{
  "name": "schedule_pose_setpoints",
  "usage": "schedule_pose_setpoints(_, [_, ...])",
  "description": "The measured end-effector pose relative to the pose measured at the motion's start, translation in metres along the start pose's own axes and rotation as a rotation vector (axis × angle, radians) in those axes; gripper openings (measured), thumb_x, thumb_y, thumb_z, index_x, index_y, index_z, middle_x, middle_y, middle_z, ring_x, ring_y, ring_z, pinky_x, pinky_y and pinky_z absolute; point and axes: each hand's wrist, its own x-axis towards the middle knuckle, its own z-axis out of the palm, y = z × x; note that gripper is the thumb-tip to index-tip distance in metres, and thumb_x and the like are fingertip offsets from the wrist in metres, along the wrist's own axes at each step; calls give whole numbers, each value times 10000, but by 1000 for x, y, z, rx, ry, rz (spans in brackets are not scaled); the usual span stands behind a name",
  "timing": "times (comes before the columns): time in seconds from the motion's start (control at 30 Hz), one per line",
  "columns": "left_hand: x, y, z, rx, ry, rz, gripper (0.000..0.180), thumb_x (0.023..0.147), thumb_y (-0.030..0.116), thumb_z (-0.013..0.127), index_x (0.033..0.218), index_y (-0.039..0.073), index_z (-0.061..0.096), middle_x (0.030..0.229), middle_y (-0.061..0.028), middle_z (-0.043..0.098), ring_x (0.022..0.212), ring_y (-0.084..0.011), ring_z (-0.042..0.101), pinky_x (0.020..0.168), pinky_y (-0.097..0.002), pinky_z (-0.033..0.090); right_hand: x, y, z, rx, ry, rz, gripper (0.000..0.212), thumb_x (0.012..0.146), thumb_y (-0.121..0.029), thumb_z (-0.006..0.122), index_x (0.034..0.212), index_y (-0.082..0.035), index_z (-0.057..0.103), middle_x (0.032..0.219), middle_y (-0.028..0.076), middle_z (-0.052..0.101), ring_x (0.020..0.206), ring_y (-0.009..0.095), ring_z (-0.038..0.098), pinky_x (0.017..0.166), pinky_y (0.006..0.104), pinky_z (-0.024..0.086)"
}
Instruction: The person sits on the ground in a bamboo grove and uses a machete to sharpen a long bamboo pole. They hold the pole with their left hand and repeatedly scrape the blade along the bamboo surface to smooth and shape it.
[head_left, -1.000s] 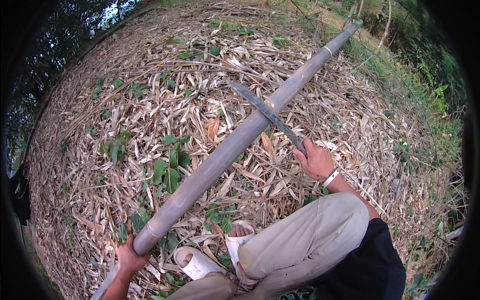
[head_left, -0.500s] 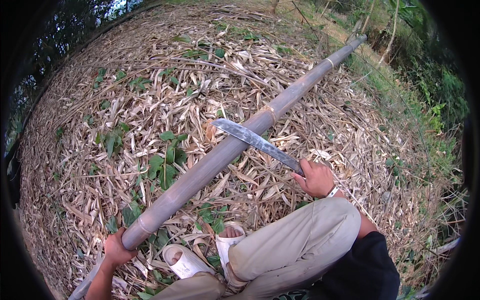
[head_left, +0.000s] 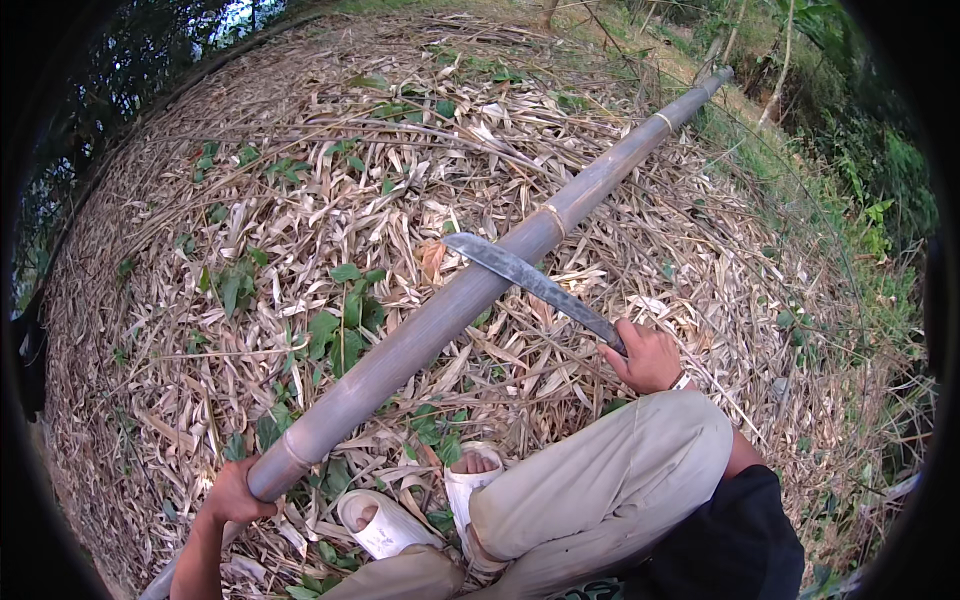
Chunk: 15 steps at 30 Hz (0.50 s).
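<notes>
Bamboo pole [head_left: 400,350] — just one under the hands — stretches diagonally over leaf-strewn ground [head_left: 220,370] toward its grassy far-right edge. Left hand [head_left: 238,494] curls around the near end; right hand [head_left: 645,357] closes on one machete [head_left: 535,282] — blade crossing above the pole. Two white sandals [head_left: 390,530] stand near.

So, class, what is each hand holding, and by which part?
The left hand holds the bamboo pole at its near end; the right hand holds the long knife by its handle.
</notes>
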Motion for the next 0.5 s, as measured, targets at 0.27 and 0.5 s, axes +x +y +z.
schedule_pose_setpoints(0.27, [26,-36,-47,-97,-380,-53,787,511,296,966,1196,28,687,1091,-104,740,1003,-230,692,932,-335,523,32,-6,-49,138,49,274,421,964,-473,617,949,-58,550,630,219,622,635,455,646,583,549,501])
schedule_pose_setpoints(0.5, [20,-29,-30,-177,-308,-43,730,517,265,934,1161,20,693,1054,-110,737,949,-232,698,900,-336,532,46,-3,-88,-36,-161,65,409,985,-468,580,947,-61,575,686,213,655,666,459,651,626,553,515])
